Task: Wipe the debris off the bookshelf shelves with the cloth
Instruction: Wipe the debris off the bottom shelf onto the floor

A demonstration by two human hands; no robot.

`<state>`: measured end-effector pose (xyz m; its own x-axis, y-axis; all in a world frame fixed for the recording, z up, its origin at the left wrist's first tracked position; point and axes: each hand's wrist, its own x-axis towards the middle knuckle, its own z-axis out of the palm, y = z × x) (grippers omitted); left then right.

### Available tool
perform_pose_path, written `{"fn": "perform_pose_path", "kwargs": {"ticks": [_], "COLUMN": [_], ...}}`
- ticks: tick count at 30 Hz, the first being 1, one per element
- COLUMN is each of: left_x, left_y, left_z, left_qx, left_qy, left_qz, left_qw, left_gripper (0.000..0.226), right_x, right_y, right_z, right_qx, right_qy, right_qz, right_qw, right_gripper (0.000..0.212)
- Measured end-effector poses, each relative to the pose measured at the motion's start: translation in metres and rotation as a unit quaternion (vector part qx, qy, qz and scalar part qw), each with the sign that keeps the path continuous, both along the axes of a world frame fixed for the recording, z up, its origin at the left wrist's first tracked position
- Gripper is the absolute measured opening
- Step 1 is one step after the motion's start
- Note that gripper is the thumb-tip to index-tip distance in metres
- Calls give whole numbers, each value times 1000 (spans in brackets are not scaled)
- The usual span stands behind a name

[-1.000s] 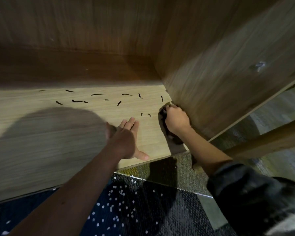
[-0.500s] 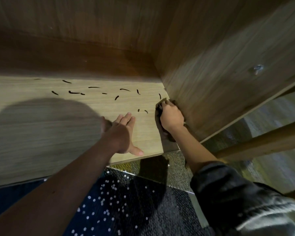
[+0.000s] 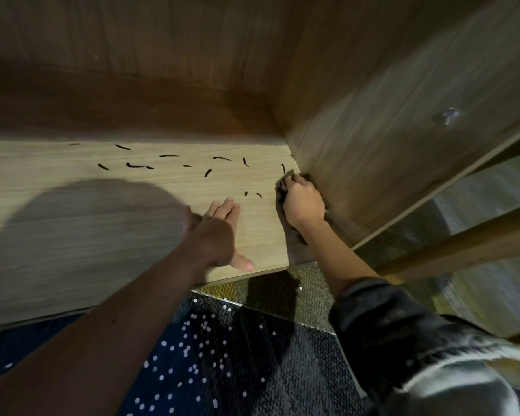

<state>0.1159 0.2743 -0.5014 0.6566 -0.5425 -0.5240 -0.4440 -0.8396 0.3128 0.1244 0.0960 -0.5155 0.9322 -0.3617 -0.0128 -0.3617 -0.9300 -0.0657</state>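
Observation:
A light wooden shelf [image 3: 72,223] carries several small dark strips of debris [image 3: 137,166] scattered along its back half. My right hand [image 3: 303,202] grips a dark cloth [image 3: 294,240] bunched under the palm in the shelf's right corner, pressed against the side panel [image 3: 388,124]. Most of the cloth is hidden by the hand. Two bits of debris [image 3: 252,194] lie just left of that hand. My left hand [image 3: 219,232] rests flat on the shelf near the front edge, fingers straight, thumb out, holding nothing.
A dark wooden back panel [image 3: 132,85] closes the shelf behind. Below the front edge lies patterned carpet [image 3: 222,355], dark with white dots. A wooden bar [image 3: 463,244] runs past the side panel at the right.
My right hand with the cloth has crept deeper into the right corner, towards the back. The left hand stays flat in about the same spot. The debris has not moved.

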Motion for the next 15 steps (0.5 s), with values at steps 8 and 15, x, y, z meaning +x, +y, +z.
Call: {"fn": "perform_pose_path", "kwargs": {"ticks": [8, 15], "left_x": [1, -39], "left_y": [5, 38], "left_z": [-8, -19], "left_qx": [-3, -91], "left_qy": [-48, -190], "left_qz": [17, 77], "left_qw": [999, 975], "left_gripper": [118, 112], "right_x": [-67, -107], "right_y": [6, 104], "right_z": [-17, -23], "right_qx": [125, 173], "right_qy": [-152, -150], "right_qz": [-83, 127], "right_qw": [977, 965], "right_gripper": [34, 34]}}
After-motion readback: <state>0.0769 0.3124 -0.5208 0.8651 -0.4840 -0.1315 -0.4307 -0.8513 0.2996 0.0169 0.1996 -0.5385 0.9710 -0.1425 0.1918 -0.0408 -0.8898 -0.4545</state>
